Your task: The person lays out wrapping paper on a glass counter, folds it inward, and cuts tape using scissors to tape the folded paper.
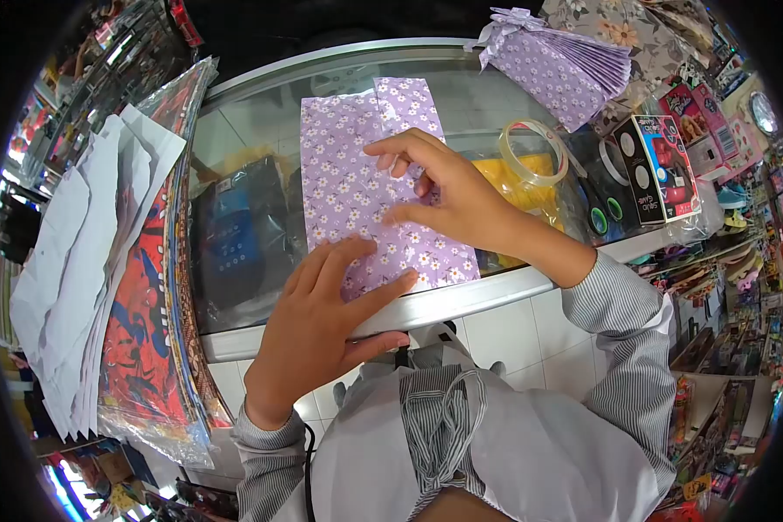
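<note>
A purple wrapping paper (339, 165) with white flowers lies folded flat on the glass counter, with a strip overlapping on its right side. My left hand (309, 317) rests at the paper's near left corner, fingertips on it, thumb apart over the counter's metal edge. Over the paper's right half is my right hand (439, 187), its fingers bent and the thumb held away, with nothing visible between them. Whether its fingertips touch the paper I cannot tell.
On the counter's right are a roll of clear tape (531, 177), scissors (598, 209), boxed toys (657, 170) and a pleated purple paper bag (552, 70) with a bow. White paper sheets (87, 252) lie over wrapping sheets (139, 322) at left. Shelves of goods stand on both sides.
</note>
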`<action>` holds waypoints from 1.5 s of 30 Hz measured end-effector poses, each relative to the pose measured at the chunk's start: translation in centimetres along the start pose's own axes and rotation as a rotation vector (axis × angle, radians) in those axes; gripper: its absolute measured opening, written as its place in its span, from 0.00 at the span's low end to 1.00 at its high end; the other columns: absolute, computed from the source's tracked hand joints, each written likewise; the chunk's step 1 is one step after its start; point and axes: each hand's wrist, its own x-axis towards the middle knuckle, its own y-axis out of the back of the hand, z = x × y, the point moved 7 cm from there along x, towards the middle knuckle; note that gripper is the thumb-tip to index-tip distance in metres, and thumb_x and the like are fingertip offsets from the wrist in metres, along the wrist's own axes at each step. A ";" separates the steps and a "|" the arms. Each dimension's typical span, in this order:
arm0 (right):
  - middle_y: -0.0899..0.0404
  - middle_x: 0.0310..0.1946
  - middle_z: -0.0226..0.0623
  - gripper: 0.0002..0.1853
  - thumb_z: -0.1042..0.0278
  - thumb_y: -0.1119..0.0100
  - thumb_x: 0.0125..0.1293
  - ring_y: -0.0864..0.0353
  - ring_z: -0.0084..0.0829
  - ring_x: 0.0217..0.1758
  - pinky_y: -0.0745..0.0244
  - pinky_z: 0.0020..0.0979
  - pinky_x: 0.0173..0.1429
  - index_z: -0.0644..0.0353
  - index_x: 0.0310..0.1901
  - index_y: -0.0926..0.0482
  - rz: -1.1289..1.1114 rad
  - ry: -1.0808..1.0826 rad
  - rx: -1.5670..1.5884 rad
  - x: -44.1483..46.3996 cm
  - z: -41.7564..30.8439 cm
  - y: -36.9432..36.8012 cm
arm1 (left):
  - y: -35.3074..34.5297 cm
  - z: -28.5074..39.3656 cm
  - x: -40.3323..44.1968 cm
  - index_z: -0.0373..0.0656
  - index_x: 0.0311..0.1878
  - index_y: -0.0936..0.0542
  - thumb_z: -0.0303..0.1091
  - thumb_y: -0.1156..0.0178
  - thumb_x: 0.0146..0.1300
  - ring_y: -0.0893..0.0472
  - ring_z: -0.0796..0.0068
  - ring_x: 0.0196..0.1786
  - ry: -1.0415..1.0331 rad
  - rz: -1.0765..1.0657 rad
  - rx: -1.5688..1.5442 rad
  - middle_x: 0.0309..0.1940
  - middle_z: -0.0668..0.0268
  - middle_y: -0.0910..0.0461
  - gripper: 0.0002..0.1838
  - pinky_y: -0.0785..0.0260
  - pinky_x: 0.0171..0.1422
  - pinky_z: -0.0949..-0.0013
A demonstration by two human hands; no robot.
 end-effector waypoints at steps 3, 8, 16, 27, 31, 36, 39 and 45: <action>0.26 0.50 0.29 0.28 0.74 0.31 0.57 0.28 0.20 0.52 0.32 0.21 0.40 0.55 0.60 0.28 0.017 -0.012 -0.012 0.0 0.3 -0.1 | 0.0 0.0 0.0 0.58 0.58 0.20 0.57 0.33 0.51 0.28 0.52 0.60 -0.016 -0.010 -0.011 0.58 0.56 0.30 0.30 0.36 0.65 0.54; 0.25 0.50 0.29 0.19 0.76 0.41 0.66 0.27 0.19 0.52 0.30 0.21 0.42 0.57 0.59 0.26 0.035 0.023 0.210 -0.3 0.6 0.3 | 1.1 -0.7 0.4 0.48 0.57 0.22 0.44 0.30 0.54 0.31 0.50 0.63 -0.001 -0.069 -0.313 0.59 0.53 0.32 0.27 0.39 0.67 0.58; 0.25 0.53 0.35 0.15 0.73 0.51 0.72 0.26 0.25 0.56 0.29 0.25 0.54 0.59 0.58 0.25 0.025 0.128 0.233 -1.0 -1.0 0.7 | 2.5 -1.6 3.8 0.44 0.55 0.25 0.33 0.36 0.62 0.30 0.50 0.62 -0.008 0.133 -0.375 0.59 0.51 0.33 0.18 0.37 0.65 0.59; 0.28 0.58 0.38 0.17 0.71 0.53 0.72 0.29 0.32 0.63 0.35 0.33 0.66 0.59 0.61 0.27 -0.005 0.227 0.174 -1.3 -1.7 0.3 | 1.4 -2.3 3.8 0.39 0.58 0.26 0.30 0.36 0.60 0.27 0.57 0.60 0.016 0.154 -0.493 0.56 0.57 0.28 0.23 0.36 0.63 0.63; 0.28 0.60 0.39 0.17 0.70 0.49 0.71 0.29 0.36 0.64 0.36 0.35 0.67 0.57 0.59 0.24 0.059 0.249 0.008 -1.7 -2.5 1.5 | 1.5 -2.1 3.6 0.39 0.61 0.27 0.30 0.34 0.58 0.27 0.57 0.60 0.056 0.138 -0.481 0.57 0.58 0.28 0.27 0.35 0.63 0.64; 0.28 0.57 0.42 0.16 0.67 0.44 0.68 0.28 0.42 0.61 0.34 0.38 0.65 0.58 0.56 0.23 0.227 0.149 -0.487 -7.2 -5.4 9.0 | 1.2 -2.0 3.5 0.42 0.65 0.29 0.28 0.29 0.52 0.28 0.61 0.62 0.053 0.072 -0.416 0.61 0.58 0.30 0.35 0.36 0.66 0.64; 0.27 0.50 0.46 0.14 0.67 0.43 0.67 0.28 0.47 0.56 0.32 0.40 0.60 0.62 0.52 0.25 0.277 -0.143 -0.730 -12.2 -4.7 12.5 | 0.6 -1.9 3.5 0.41 0.66 0.30 0.29 0.28 0.50 0.29 0.59 0.64 0.041 0.057 -0.379 0.62 0.58 0.31 0.37 0.37 0.68 0.64; 0.26 0.46 0.48 0.15 0.72 0.43 0.66 0.25 0.49 0.50 0.29 0.40 0.53 0.66 0.53 0.25 0.244 -0.437 -0.760 -17.1 0.0 13.7 | 0.1 -0.9 4.2 0.42 0.68 0.33 0.32 0.29 0.53 0.31 0.56 0.66 0.047 0.087 -0.258 0.63 0.57 0.33 0.39 0.38 0.69 0.62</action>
